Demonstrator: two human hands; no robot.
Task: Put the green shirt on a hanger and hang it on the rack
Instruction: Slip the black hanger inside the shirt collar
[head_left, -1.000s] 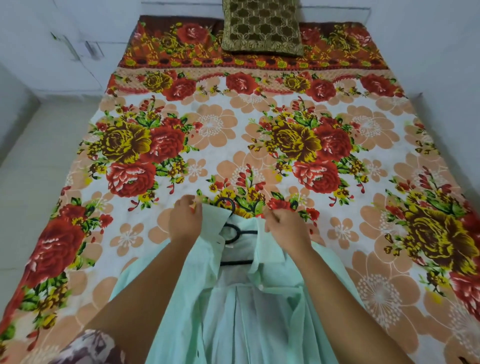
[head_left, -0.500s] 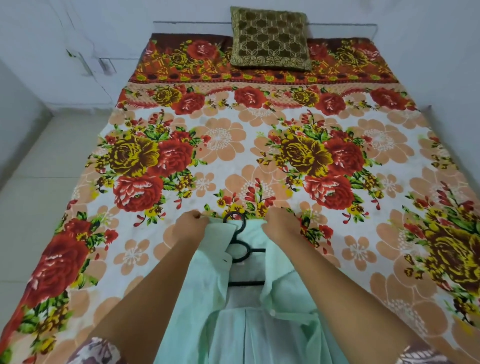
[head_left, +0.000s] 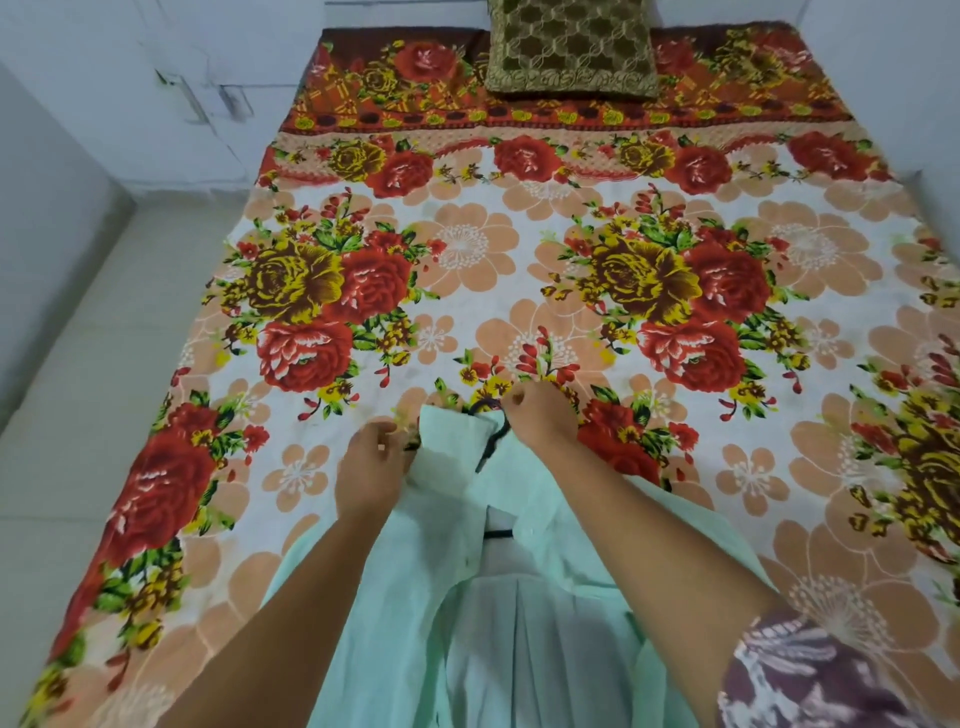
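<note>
Collar work on the floral bedsheet (head_left: 467, 249): the left hand (head_left: 370, 470) pinches the green shirt (head_left: 415, 571) at its collar, the right hand (head_left: 540, 421) grips beside the black hanger (head_left: 493, 441), apparently seating shoulders before hanging; no rack visible.

The bed (head_left: 519, 270) fills most of the view, covered by a floral sheet (head_left: 467, 244). A brown-gold cushion (head_left: 569, 49) rests at its head end. White walls (head_left: 130, 62) surround it. Pale floor tiles (head_left: 78, 389) lie left of it.
</note>
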